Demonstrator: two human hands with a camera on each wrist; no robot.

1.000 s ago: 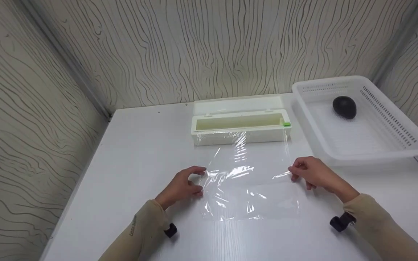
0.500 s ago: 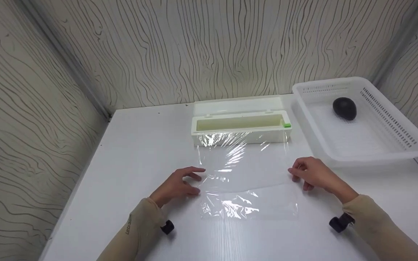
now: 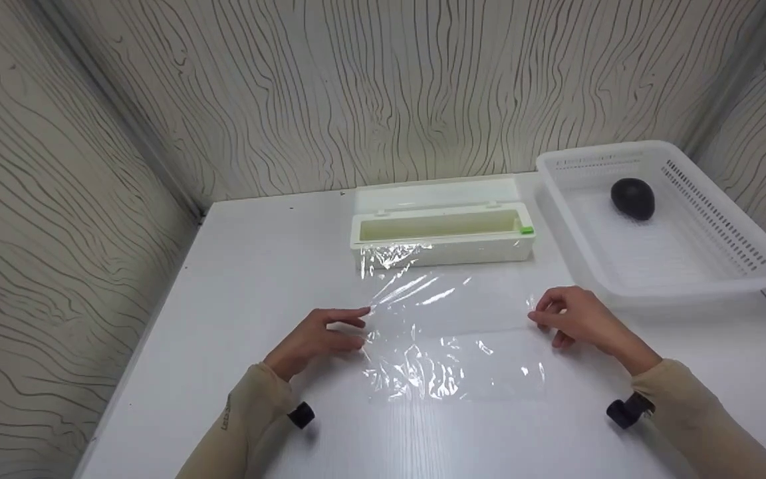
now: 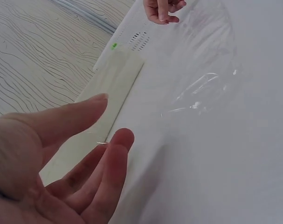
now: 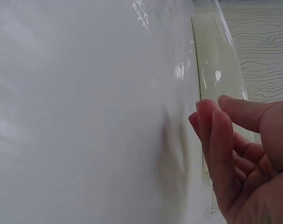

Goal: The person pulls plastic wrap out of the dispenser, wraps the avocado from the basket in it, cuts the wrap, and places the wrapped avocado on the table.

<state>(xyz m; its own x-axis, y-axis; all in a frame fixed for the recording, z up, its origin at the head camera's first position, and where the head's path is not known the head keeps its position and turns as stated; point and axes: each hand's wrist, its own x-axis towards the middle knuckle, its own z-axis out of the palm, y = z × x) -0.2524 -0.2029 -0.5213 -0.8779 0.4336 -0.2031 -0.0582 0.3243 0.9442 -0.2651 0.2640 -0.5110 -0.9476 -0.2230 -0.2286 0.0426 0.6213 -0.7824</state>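
Note:
Clear plastic wrap (image 3: 449, 359) stretches over the white table from a long white wrap box (image 3: 446, 251), whose lid stands back. Its near part is wrinkled and shiny. My left hand (image 3: 320, 339) is at the wrap's left edge, thumb and fingers spread apart, as the left wrist view (image 4: 80, 154) also shows. At the right edge, my right hand (image 3: 572, 319) pinches the wrap between thumb and fingertips; in the right wrist view these tips (image 5: 220, 121) come close together.
A green slider (image 3: 526, 230) sits at the box's right end. To the right stands a white plastic basket (image 3: 596, 266) with a dark egg-shaped object (image 3: 633, 198) in it. Patterned wall panels (image 3: 423, 86) rise behind the table and at its sides.
My left hand has let its fingers spread and drawn slightly left, away from the wrap's edge. The wrap's glints and creases have shifted as it settles. My right hand has stayed nearly in place.

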